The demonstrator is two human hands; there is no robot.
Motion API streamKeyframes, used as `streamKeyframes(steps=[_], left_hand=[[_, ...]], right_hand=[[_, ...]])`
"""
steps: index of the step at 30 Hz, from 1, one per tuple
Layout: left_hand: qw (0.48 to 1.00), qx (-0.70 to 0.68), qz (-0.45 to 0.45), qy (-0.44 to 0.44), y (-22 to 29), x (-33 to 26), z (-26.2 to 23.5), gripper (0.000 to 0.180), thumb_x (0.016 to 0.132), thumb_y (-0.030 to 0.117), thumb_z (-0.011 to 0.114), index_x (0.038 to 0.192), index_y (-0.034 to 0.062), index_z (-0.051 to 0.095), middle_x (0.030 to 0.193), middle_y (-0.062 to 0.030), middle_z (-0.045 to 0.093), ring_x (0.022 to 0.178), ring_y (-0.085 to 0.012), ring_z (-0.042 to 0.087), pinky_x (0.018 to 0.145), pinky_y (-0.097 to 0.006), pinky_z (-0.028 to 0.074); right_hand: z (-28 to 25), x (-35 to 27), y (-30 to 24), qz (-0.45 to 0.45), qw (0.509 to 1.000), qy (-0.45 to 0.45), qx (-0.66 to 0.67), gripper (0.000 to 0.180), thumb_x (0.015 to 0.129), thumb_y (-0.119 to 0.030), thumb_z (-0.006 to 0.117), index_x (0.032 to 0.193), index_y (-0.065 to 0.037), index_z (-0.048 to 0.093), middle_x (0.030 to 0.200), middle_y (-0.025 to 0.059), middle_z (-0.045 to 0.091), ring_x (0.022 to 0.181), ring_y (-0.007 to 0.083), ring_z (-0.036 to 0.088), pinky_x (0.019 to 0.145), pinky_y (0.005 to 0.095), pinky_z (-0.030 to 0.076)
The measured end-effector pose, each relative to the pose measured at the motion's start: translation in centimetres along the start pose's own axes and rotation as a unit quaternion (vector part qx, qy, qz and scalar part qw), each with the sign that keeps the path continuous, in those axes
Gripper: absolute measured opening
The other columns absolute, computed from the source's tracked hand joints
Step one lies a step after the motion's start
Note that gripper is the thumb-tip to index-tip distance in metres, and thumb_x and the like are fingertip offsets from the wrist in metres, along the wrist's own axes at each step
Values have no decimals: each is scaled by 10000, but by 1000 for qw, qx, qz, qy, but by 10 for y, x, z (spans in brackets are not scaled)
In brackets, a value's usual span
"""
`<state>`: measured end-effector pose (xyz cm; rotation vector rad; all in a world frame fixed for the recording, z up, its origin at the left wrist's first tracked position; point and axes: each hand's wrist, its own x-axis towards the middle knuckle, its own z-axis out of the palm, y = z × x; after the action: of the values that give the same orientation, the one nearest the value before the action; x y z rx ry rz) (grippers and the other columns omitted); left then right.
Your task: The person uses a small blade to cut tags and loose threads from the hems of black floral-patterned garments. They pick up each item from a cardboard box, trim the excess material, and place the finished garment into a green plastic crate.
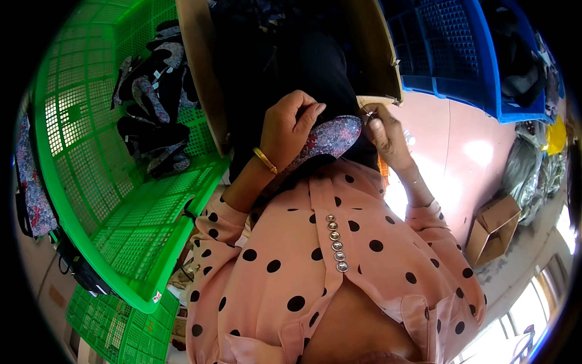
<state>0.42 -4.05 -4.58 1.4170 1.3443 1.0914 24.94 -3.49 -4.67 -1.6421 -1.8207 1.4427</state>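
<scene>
Pad (330, 136) at frame centre: your left hand (291, 127) grips it steady; your right hand (385, 136) pinches its edge.

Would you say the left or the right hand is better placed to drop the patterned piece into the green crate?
Probably the left. The left hand already clasps the patterned fabric piece and is nearer the green crate; the right hand only pinches at its far end.

small open brown cardboard box (494, 229) on floor at right, tall brown carton (200, 67) beside green crate (121, 200)
</scene>
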Motion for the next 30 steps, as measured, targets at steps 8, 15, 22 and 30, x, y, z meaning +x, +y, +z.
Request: streamKeyframes(steps=[8,15,22,30], left_hand=[[997,67,30,11,-4,-2,4,180,909,129,616,788,36,521,713,-108,546,614,-264,540,552,-346,439],[991,107,80,31,-7,-3,7,155,915,93,618,817,27,518,699,-94,523,583,-201,497,548,-305,418],[993,-61,-73,66,-15,-3,-4,201,987,180,527,862,23,526,787,-87,635,687,-153,607,608,-261,484],[983,75,5,-166,20,-3,-11,587,880,266,673,1361,27,435,1185,-150,608,974,-232,629,865,-299,486]], right_hand=[[-16,19,-66,-180,924,-22,-337,480,873,-515,589,752,-52,609,593,86,585,526,250,601,483,328,454],[-7,40,-73,-220,883,-89,-404,513,873,-540,567,718,-52,613,530,81,556,522,272,596,486,350,456],[-17,36,-21,-39,999,-6,-26,509,931,-517,541,853,-20,619,615,71,542,565,189,540,557,290,441],[15,5,3,17,989,-28,147,307,874,-264,723,1001,-2,625,774,-7,571,715,53,491,661,217,427]])
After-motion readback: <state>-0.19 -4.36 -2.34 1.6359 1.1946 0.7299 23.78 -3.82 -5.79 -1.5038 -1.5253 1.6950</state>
